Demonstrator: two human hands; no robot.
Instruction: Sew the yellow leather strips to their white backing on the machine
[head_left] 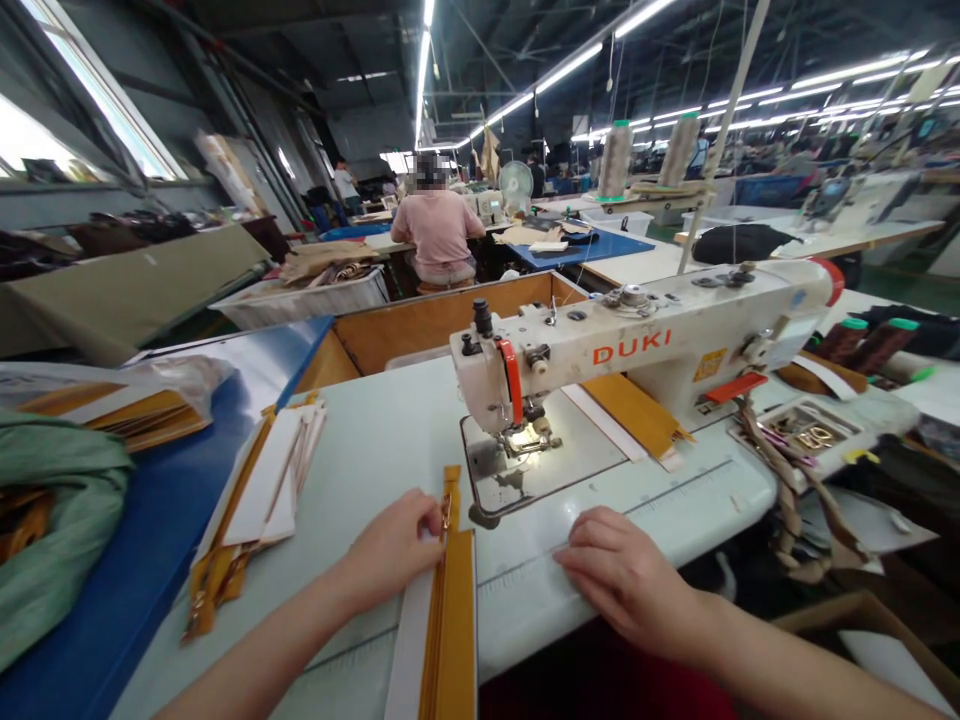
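My left hand (401, 545) is closed in a pinch at the metal slider end of a mustard-yellow zipper (448, 505). The zipper runs along mustard fabric strips with a white strip (412, 640) beside them, on the pale tabletop. At the table's front edge rests my right hand (630, 575), fingers curled together; anything inside them is hidden. Between and beyond both hands stands a white sewing machine (570, 350), its lit needle area over a metal plate (487, 480). Another mustard piece with white edging (630, 405) lies under the machine's arm.
A stack of white and mustard strips with zippers (270, 480) lies left. Farther left are a bagged bundle (150, 415) and green cloth (60, 520) on a blue surface. A tray of small metal parts (810, 430) sits right. A seated person (439, 230) works ahead.
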